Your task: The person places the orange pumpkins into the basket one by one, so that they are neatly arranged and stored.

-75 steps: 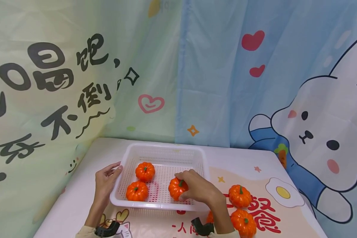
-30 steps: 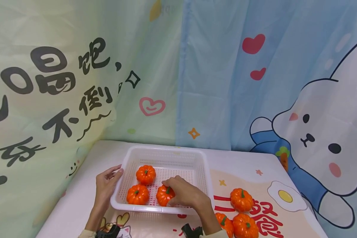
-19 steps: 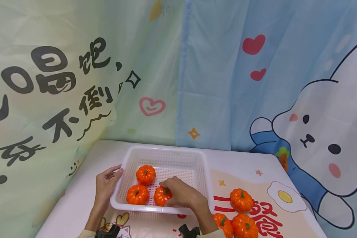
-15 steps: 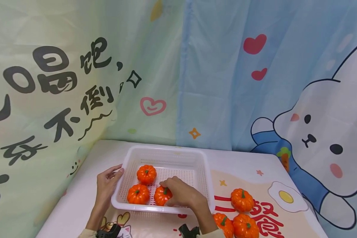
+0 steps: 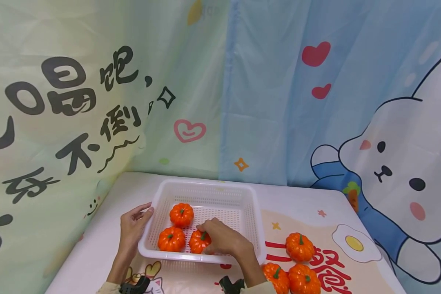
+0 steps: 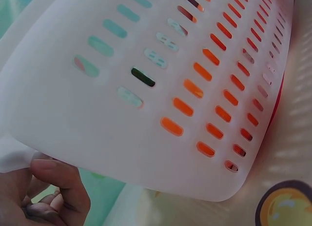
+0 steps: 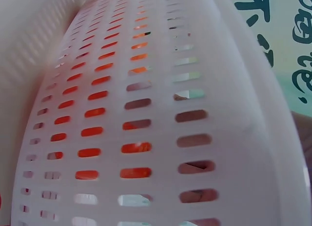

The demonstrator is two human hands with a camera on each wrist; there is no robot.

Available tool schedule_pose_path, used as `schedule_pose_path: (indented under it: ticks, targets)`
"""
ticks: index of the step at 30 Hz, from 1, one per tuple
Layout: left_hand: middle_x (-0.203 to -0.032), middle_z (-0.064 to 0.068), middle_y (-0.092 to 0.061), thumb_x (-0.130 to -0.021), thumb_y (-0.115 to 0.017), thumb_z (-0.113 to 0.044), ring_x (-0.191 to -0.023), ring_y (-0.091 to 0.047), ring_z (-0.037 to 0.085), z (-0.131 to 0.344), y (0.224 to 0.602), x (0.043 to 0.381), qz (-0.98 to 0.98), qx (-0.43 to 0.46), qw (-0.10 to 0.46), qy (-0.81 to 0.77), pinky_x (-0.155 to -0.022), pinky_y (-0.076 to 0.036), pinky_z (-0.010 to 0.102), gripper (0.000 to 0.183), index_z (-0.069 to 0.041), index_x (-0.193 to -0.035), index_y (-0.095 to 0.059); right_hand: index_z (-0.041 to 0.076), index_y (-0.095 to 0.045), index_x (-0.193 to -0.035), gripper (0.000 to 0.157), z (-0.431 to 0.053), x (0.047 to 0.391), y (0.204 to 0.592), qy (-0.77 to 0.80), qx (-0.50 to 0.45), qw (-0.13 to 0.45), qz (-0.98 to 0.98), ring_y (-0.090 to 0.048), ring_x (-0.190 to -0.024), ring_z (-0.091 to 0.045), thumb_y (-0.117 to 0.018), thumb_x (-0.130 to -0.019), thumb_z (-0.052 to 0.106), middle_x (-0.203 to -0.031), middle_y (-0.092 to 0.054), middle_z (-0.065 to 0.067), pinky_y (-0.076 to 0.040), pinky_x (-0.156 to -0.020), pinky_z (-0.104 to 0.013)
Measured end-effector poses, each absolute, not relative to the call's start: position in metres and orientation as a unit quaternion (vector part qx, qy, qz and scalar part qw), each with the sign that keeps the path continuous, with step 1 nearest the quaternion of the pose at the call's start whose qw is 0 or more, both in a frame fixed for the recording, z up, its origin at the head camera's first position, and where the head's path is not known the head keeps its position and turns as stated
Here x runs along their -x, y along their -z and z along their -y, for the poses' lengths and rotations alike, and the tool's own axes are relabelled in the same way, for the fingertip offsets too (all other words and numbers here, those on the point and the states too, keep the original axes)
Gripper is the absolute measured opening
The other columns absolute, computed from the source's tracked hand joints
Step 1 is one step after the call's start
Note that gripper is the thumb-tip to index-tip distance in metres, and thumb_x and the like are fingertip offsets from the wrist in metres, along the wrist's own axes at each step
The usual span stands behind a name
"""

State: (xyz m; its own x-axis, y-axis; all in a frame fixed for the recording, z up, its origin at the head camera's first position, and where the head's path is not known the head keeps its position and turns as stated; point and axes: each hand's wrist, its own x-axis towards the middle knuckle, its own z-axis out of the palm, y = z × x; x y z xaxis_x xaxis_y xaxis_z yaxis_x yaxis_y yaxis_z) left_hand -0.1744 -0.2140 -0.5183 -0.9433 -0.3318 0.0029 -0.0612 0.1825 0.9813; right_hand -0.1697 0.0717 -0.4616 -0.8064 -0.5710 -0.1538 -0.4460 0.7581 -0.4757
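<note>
My right hand (image 5: 228, 240) reaches over the front of a white perforated plastic basket (image 5: 161, 255) and grips a small, glossy orange pumpkin (image 5: 198, 241) from above, low over the basket floor. Just left of it, two similar pumpkins sit inside: a front one (image 5: 171, 239) and a rear one (image 5: 181, 215). At the basket's left side, my left hand (image 5: 133, 222) holds the rim; the left wrist view has its curled thumb and finger (image 6: 62, 174) at the edge. The right wrist view is mostly filled by the perforated wall (image 7: 234, 138), which hides most of that hand.
Three more pumpkins lie on the table right of the basket: a rear one (image 5: 299, 247), a front right one (image 5: 304, 279) and one by the right forearm (image 5: 276, 277). A printed cloth (image 5: 294, 220) covers the table. Printed curtains (image 5: 257, 122) hang close behind.
My right hand has moved the pumpkin leftward inside the basket, close to the other two, and has stayed almost still over the last half second. My left hand stays at the rim.
</note>
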Motion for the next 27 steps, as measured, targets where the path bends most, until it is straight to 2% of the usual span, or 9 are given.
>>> schedule_pose_path:
  ticks: [8,14,18,27]
  targets:
    - [-0.131,0.028,-0.073,-0.108,-0.071,-0.034,-0.09,-0.074,0.011,0.2136,0.5185,0.1762,0.765,-0.124,0.114,0.622,-0.073,-0.063,0.017,0.049,0.0,-0.144,-0.069,0.008,-0.072,-0.144,0.065,-0.0711,0.1714,0.466,0.206,0.277,0.143,-0.928,-0.06,-0.108,-0.013,-0.095,-0.085,0.022,-0.121,-0.075,-0.001,-0.058,-0.11,-0.032]
    - [-0.129,0.029,-0.073,-0.109,-0.07,-0.032,-0.087,-0.072,0.01,0.213,0.5165,0.1734,0.765,-0.129,0.115,0.621,-0.073,-0.063,0.018,0.045,-0.001,-0.142,-0.071,0.008,-0.072,-0.143,0.063,-0.0702,0.1714,0.4693,0.212,0.285,0.141,-0.924,-0.061,-0.11,-0.014,-0.094,-0.085,0.021,-0.123,-0.075,-0.001,-0.057,-0.111,-0.033]
    - [-0.129,0.029,-0.073,-0.109,-0.07,-0.032,-0.085,-0.071,0.006,0.2127,0.5156,0.1739,0.766,-0.127,0.116,0.62,-0.073,-0.063,0.018,0.045,-0.002,-0.142,-0.071,0.009,-0.072,-0.143,0.062,-0.07,0.1711,0.4698,0.208,0.284,0.14,-0.926,-0.061,-0.111,-0.013,-0.094,-0.086,0.021,-0.124,-0.075,0.0,-0.056,-0.111,-0.032]
    - [-0.132,0.029,-0.073,-0.108,-0.07,-0.033,-0.091,-0.075,0.011,0.2132,0.5168,0.1733,0.764,-0.124,0.112,0.624,-0.073,-0.064,0.018,0.047,-0.001,-0.143,-0.07,0.009,-0.072,-0.142,0.062,-0.0696,0.1712,0.4713,0.205,0.282,0.141,-0.927,-0.061,-0.112,-0.014,-0.094,-0.087,0.025,-0.125,-0.076,0.0,-0.057,-0.111,-0.032]
